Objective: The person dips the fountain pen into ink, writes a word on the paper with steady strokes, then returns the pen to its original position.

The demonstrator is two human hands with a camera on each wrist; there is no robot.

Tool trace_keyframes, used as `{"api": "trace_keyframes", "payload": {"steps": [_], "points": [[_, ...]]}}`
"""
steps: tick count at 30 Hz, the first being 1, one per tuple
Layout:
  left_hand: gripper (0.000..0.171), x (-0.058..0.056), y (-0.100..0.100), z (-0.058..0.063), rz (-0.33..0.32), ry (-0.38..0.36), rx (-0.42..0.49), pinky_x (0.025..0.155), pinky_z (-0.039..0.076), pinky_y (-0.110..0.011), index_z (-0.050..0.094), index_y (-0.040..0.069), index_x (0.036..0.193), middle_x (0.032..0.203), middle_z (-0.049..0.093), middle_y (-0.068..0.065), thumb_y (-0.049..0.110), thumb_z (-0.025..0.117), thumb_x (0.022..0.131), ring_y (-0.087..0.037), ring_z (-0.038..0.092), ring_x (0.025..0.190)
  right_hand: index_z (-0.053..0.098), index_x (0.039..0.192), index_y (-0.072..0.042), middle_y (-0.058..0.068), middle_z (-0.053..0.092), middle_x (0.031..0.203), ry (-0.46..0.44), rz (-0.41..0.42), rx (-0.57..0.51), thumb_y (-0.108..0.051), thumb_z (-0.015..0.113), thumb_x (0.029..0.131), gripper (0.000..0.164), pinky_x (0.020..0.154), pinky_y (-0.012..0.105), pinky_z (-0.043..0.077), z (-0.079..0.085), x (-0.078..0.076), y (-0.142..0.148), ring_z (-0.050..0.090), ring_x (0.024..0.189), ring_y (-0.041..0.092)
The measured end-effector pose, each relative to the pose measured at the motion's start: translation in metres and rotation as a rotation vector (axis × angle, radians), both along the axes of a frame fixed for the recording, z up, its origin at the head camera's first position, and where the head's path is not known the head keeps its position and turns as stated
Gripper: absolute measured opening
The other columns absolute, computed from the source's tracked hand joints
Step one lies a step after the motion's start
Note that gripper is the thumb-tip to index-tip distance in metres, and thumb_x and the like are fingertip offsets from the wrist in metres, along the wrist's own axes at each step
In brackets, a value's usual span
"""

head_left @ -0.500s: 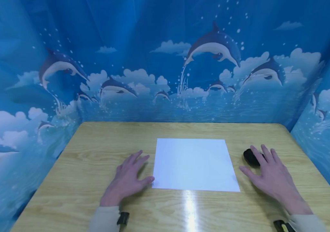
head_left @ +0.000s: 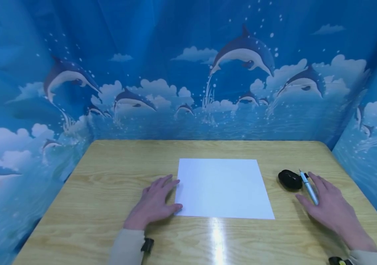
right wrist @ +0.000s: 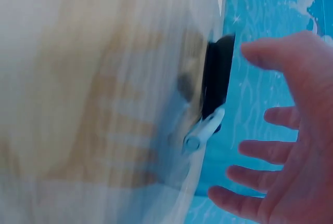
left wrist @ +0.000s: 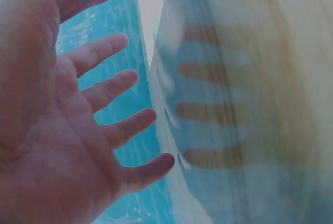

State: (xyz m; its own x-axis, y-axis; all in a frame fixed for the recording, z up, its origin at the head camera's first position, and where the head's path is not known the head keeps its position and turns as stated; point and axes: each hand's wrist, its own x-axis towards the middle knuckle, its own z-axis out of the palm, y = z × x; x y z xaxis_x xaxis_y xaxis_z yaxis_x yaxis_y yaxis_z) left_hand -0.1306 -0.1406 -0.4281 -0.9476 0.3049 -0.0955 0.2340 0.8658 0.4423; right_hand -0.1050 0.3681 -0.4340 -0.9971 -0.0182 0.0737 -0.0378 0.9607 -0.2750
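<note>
A white sheet of paper [head_left: 223,188] lies flat in the middle of the table. My left hand [head_left: 155,202] is over the sheet's left edge, fingers spread and straight in the left wrist view, with thumb and index tips overlapping the paper in the head view. On the right lies a light blue pen [head_left: 309,188], its tip pointing away from me, beside a black rounded object [head_left: 289,180]. Just right of the pen, my right hand [head_left: 334,209] hovers with thumb and fingers apart, holding nothing. In the right wrist view the pen [right wrist: 204,130] lies left of the fingers.
The wooden table [head_left: 125,162] has a shiny surface that reflects light near its front. Blue cloth with printed dolphins [head_left: 245,51] hangs behind the table and along both sides.
My right hand has moved right and slightly toward me, uncovering the pen and more of the black object. My left hand has shifted a little right, onto the paper's edge.
</note>
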Motion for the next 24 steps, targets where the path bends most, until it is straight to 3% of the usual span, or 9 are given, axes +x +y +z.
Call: {"api": "trace_keyframes", "payload": {"steps": [5,10,16,24], "points": [[0.077,-0.005,0.001,0.0,-0.034,-0.008,-0.057,0.116,0.026,-0.072,0.046,0.026,0.154,0.168,0.031,-0.008,0.052,0.073,0.087,-0.04,0.03,0.153,0.035,0.152,0.008,0.046,0.052,0.13,-0.075,-0.039,-0.005,-0.049,0.066,0.097,0.085,0.076,0.07,0.049,0.002,-0.002,0.017,0.053,0.109,0.065],[0.075,-0.008,0.003,-0.001,-0.054,-0.039,-0.074,0.116,0.024,-0.074,0.046,0.028,0.154,0.169,0.031,-0.004,0.054,0.071,0.088,-0.041,0.027,0.154,0.051,0.134,0.012,0.032,0.071,0.102,-0.073,-0.031,-0.037,-0.039,0.071,0.095,0.067,0.065,0.056,0.053,0.001,-0.004,0.026,0.069,0.085,0.045],[0.071,-0.009,0.005,-0.002,-0.053,-0.046,-0.074,0.114,0.025,-0.074,0.052,0.026,0.151,0.165,0.039,-0.001,0.051,0.072,0.088,-0.043,0.029,0.153,0.058,0.123,0.015,0.007,0.072,0.079,-0.073,-0.014,-0.038,-0.03,0.073,0.094,0.056,0.057,0.04,0.048,-0.002,-0.006,0.028,0.065,0.067,0.02],[0.069,-0.01,0.007,-0.002,-0.044,-0.071,-0.078,0.114,0.025,-0.074,0.052,0.027,0.15,0.165,0.039,0.0,0.05,0.073,0.088,-0.042,0.028,0.154,0.059,0.123,0.015,0.0,0.07,0.07,-0.1,-0.01,-0.02,-0.027,0.071,0.095,0.052,0.053,0.033,0.041,-0.004,-0.006,0.027,0.055,0.059,0.012]]}}
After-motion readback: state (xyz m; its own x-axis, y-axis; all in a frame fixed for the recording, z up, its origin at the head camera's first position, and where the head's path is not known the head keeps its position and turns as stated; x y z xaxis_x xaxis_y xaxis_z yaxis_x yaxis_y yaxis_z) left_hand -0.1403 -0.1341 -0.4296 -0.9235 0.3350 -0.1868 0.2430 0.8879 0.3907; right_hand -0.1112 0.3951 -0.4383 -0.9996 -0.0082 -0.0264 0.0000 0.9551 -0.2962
